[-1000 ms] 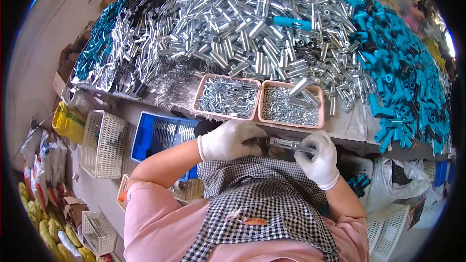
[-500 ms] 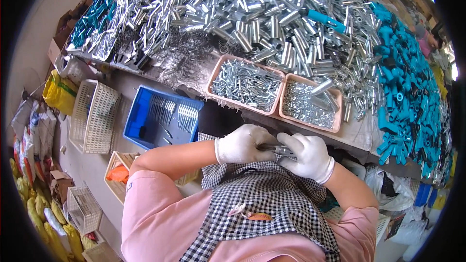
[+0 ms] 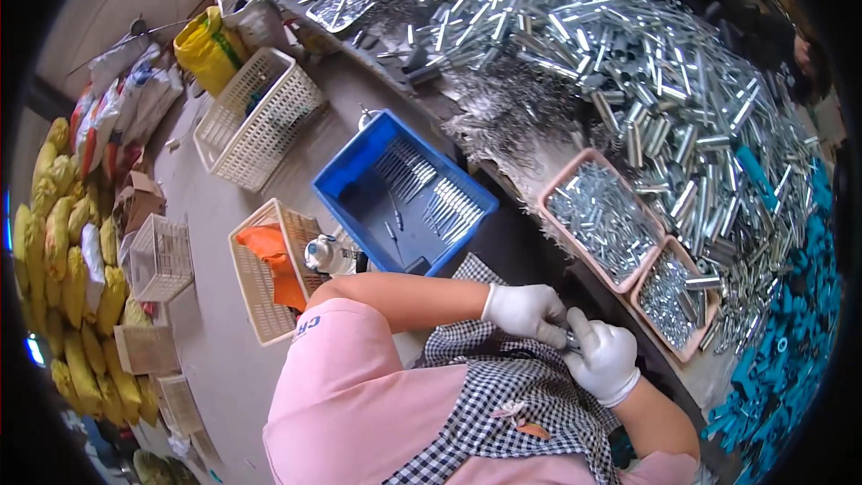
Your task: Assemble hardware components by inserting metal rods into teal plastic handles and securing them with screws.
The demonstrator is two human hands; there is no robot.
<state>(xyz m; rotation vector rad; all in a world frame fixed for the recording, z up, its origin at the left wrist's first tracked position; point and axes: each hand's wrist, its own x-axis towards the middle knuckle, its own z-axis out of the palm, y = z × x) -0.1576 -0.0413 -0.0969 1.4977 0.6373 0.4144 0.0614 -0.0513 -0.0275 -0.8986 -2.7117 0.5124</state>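
Pinching a small metal part (image 3: 572, 339) between them, the left hand (image 3: 528, 314) and right hand (image 3: 605, 361) are close together over the checked apron (image 3: 485, 386), a bit right of centre, low in the frame. From there the blue bin (image 3: 357, 232) sits up and to the left, so the left hand's the nearer one. The smaller pink tray (image 3: 655, 330) is up and to the right, nearer the right hand. Both hands cover most of the part, so can't really tell its long axis. Teal pieces (image 3: 790, 368) at lower right get cut off by the dark edge.
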